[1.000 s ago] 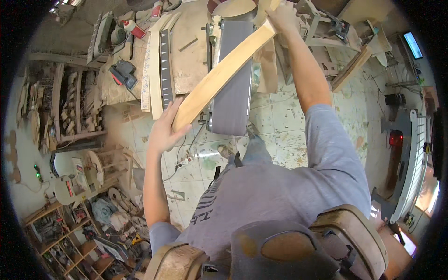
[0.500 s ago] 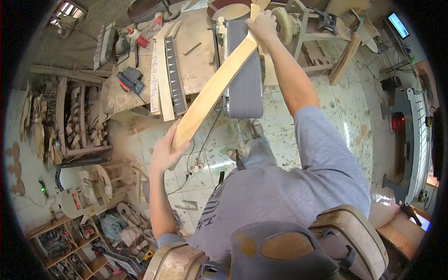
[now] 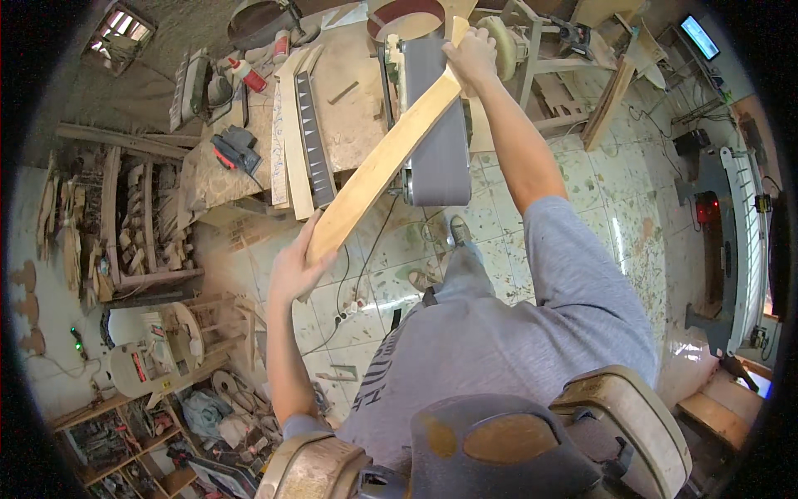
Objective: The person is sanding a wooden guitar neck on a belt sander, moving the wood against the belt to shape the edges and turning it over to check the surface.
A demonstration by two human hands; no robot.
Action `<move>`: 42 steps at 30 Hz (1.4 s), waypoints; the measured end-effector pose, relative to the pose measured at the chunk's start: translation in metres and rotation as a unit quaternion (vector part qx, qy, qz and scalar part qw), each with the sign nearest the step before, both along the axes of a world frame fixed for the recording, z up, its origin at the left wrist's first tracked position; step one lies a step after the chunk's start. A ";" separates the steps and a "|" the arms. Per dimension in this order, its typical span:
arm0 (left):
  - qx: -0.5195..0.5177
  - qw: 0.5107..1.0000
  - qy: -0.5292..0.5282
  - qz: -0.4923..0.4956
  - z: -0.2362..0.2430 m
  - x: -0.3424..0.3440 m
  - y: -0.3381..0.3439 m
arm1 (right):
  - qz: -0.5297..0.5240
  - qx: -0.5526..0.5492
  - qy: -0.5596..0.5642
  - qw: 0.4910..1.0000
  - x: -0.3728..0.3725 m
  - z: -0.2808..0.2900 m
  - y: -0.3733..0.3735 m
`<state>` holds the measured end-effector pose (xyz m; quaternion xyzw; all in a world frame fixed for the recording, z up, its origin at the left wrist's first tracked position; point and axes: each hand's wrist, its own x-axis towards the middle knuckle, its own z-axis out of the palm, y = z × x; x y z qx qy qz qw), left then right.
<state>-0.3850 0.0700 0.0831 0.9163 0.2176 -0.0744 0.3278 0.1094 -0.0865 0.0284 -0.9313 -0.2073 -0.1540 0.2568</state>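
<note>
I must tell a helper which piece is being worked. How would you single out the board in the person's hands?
Find the belt sander at the workbench's right end. The long pale board lies slantwise over its belt, left hand at the near end, right hand at the far; other strips lie flat, unheld.

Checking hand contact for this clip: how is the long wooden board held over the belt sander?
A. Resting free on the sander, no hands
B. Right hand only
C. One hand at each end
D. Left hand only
C: the left hand grips the near end of the board and the right hand the far end, above the belt sander.
</note>
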 end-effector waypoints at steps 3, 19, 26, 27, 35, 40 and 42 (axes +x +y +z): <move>0.009 1.000 -0.010 -0.010 -0.004 0.017 0.009 | -0.017 0.000 -0.027 0.999 0.022 -0.012 -0.010; 0.066 0.991 -0.095 -0.059 -0.034 0.185 0.022 | -0.120 -0.042 -0.008 0.992 0.154 -0.015 -0.101; 0.070 0.995 -0.057 -0.028 -0.035 0.246 0.002 | -0.089 -0.084 -0.093 0.988 0.246 -0.040 -0.135; 0.063 0.996 -0.062 -0.025 -0.036 0.250 0.002 | -0.093 -0.074 -0.088 0.989 0.251 -0.039 -0.136; 0.013 0.998 -0.061 0.010 -0.031 0.243 0.012 | -0.102 -0.039 -0.027 0.994 0.225 -0.021 -0.106; -0.003 0.997 -0.068 0.019 -0.031 0.214 0.023 | -0.100 -0.018 -0.163 0.981 0.153 0.013 -0.077; -0.007 0.998 -0.065 0.022 -0.033 0.200 0.031 | -0.073 -0.033 -0.122 0.989 0.146 0.013 -0.072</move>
